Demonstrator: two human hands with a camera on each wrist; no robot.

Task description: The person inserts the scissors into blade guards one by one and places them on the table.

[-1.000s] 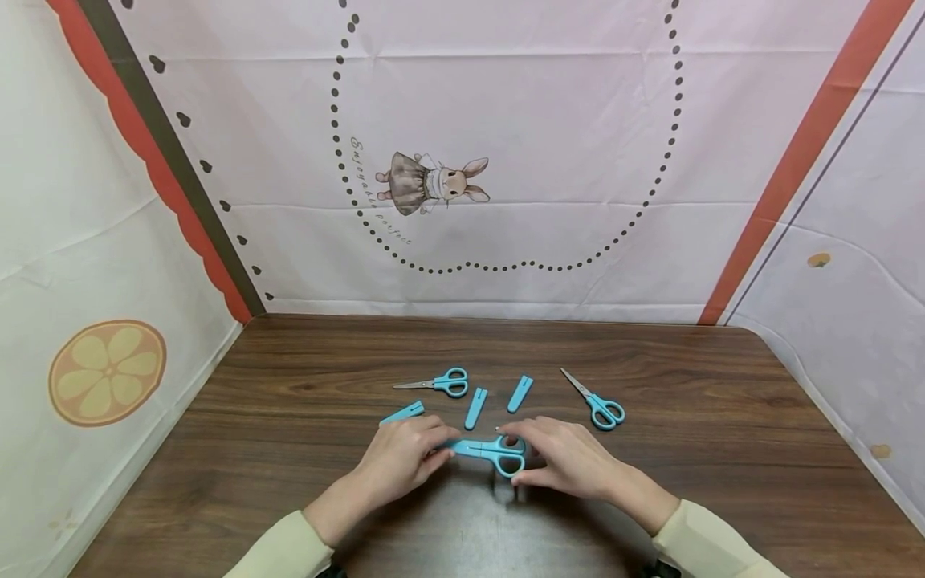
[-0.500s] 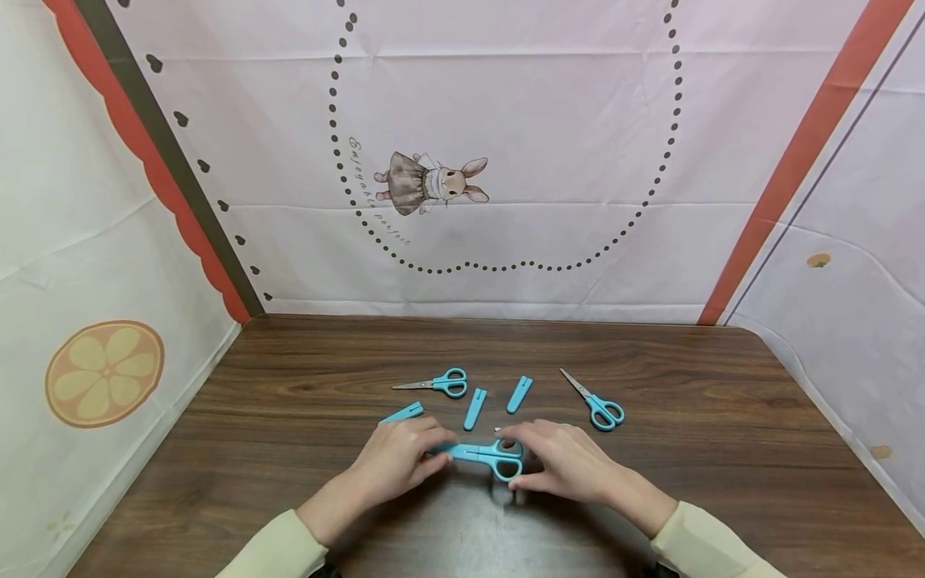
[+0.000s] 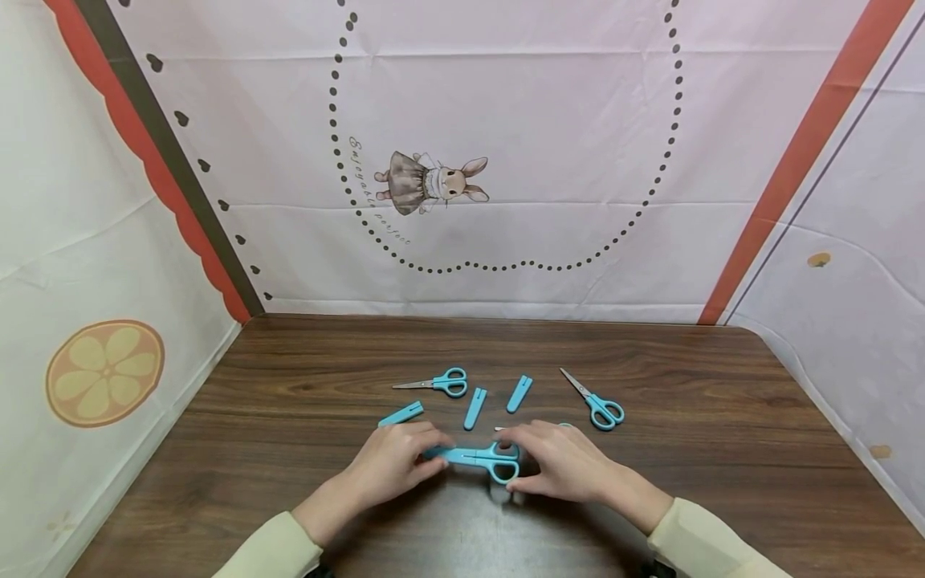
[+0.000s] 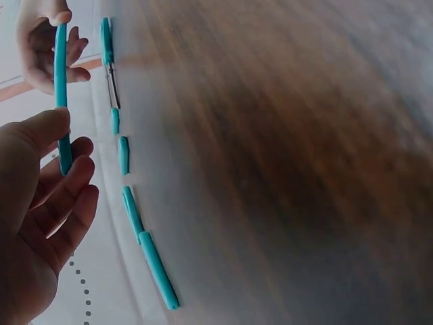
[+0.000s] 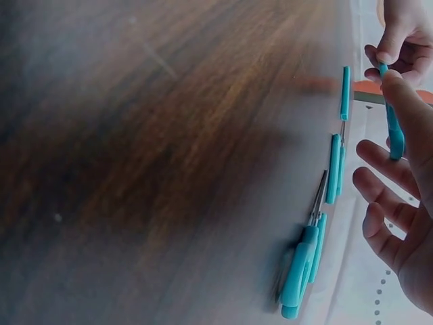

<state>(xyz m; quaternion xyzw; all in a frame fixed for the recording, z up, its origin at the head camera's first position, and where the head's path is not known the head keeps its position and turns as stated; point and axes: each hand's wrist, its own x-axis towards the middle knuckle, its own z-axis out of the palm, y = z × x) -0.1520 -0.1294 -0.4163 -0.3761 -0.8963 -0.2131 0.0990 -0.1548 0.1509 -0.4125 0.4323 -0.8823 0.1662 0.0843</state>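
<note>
Between both hands, above the table, are turquoise-handled scissors (image 3: pixel 505 464) with a matching blade cover (image 3: pixel 462 455) over their blades. My left hand (image 3: pixel 390 461) pinches the covered tip between thumb and fingers. At the other end, my right hand (image 3: pixel 567 464) holds the handle loops between thumb and index finger; its other fingers are spread in the right wrist view. Another pair of scissors (image 3: pixel 566 425) lies behind the right hand, mostly hidden in the head view. In the right wrist view, bare-bladed scissors (image 5: pixel 301 267) lie on the table below that hand.
On the brown wooden table (image 3: pixel 289 377) lie open-ended blade covers: one by the left hand (image 3: pixel 401 413), a middle cover (image 3: pixel 474 409) and a right cover (image 3: pixel 519 394). Uncovered scissors (image 3: pixel 451 383) lie at back left. A printed cloth (image 3: pixel 549 160) hangs behind.
Both hands and the covered scissors have shifted slightly left and nearer the person. The cover by the left hand shows a little more. The things on the table have not moved.
</note>
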